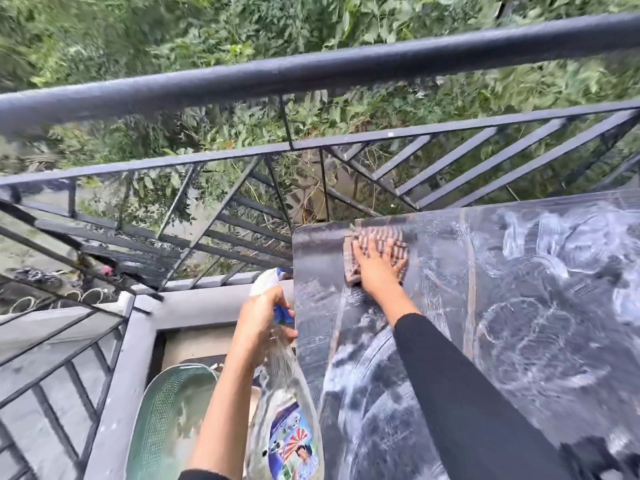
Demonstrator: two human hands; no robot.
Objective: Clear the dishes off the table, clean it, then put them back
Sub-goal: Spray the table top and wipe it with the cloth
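Pressing flat with fingers straight and spread, the right hand [379, 263] lies on a checked cloth [381, 233] at the upper-left corner of the dark table [519, 306], just right of the frame's centre. The left hand [259, 320], at lower centre beside the table's left edge, curls round the neck of a clear spray bottle [287, 420] with its labelled body toward the bottom edge. White soapy swirls streak the tabletop; a green mesh basket [169, 420] sits lower left, and a black railing [311, 69] crosses the upper frame.

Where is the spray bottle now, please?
The spray bottle is low centre in the head view, gripped by the left hand just off the left edge of the table.
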